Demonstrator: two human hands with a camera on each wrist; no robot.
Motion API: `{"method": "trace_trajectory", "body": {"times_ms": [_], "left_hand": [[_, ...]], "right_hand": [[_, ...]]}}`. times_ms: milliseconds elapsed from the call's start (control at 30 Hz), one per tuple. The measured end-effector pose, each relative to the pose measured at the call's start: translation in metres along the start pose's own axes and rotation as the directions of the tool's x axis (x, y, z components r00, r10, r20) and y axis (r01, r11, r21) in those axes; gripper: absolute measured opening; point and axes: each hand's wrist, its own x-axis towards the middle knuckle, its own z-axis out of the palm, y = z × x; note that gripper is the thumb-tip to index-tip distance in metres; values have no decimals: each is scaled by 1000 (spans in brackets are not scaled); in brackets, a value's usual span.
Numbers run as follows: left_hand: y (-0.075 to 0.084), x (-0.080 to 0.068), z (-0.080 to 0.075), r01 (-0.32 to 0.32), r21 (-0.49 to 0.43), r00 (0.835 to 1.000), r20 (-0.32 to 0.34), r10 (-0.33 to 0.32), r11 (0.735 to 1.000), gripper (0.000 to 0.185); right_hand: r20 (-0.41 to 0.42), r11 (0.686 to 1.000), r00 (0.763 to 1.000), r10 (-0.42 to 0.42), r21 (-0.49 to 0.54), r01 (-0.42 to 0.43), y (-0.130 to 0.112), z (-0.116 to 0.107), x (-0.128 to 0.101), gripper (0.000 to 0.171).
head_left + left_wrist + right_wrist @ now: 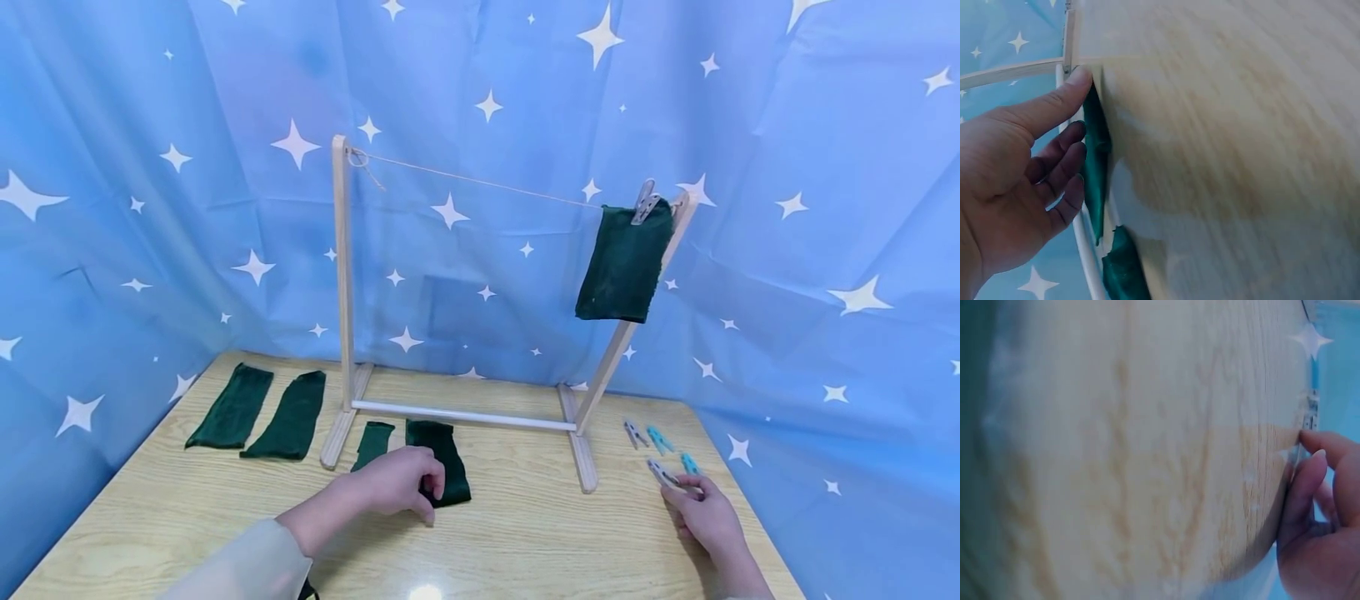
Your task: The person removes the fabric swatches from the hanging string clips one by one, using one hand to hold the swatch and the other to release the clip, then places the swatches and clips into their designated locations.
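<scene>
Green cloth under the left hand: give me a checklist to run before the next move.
1. Left hand on the green cloth: ok, fingers curl at its edge.
2. Cloth lifted off the table: not ok, it lies flat.
3. Right hand on a grey clothespin: ok, fingertips touch it.
4. String has free room: ok, only the hung cloth at its right end.
5. Firmness of the grip on the clothespin: cannot tell.

Dark green cloths, blue starry backdrop, pale wood.
Backdrop [150, 167] light blue with white stars; cloth strips [442, 458] and hung cloth [624, 265] dark green; rack [344, 283] pale natural wood, white crossbar; surface [525, 533] light wood grain; pegs [660, 439] teal and grey; sleeve [240, 567] cream.
</scene>
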Motion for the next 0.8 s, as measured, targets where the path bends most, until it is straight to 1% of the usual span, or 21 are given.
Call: {"method": "trace_trajectory", "body": {"times_ms": [67,167,233,333,400,467,533,600,633,700,767,800], "left_hand": [[-2,1,2,19,-20,1000,7,-19,1000,26],[-5,2,3,33,-82,999,14,-31,996,23],[-6,1,3,32,-119,999,24,-29,992,20],[-8,0,3,28,-144,999,34,-23,989,15],[-11,0,4,9,-132,1000,28,-5,991,14],[-16,0,5,-28,-95,1000,10,30,995,15],[-38,8,16,-118,0,993,-19,118,993,18],[-40,9,16,-141,32,989,-32,142,990,22],[-40,9,16,-140,45,989,-37,142,989,23],[-38,8,15,-118,34,992,-35,119,992,20],[-16,1,4,-40,-47,999,-19,39,998,14],[-15,1,4,-28,-56,1000,-16,27,998,13]], "right_hand": [[1,1000,1000,2,0,-2,0,0,0,60],[-2,1000,1000,6,4,-6,0,0,1,59],[1,1000,1000,5,7,-5,0,0,1,60],[12,1000,1000,1,8,-1,2,-1,2,61],[16,1000,1000,0,9,0,3,-1,3,61],[15,1000,1000,2,5,-2,5,-1,3,61],[10,1000,1000,2,1,-2,6,-2,4,62],[5,1000,1000,0,-3,0,7,-2,5,62],[6,1000,1000,0,-4,0,7,-2,6,62],[7,1000,1000,-2,-8,2,7,-2,6,63],[9,1000,1000,-4,-15,4,7,-2,7,63],[12,1000,1000,-5,-12,5,7,-1,7,63]]}}
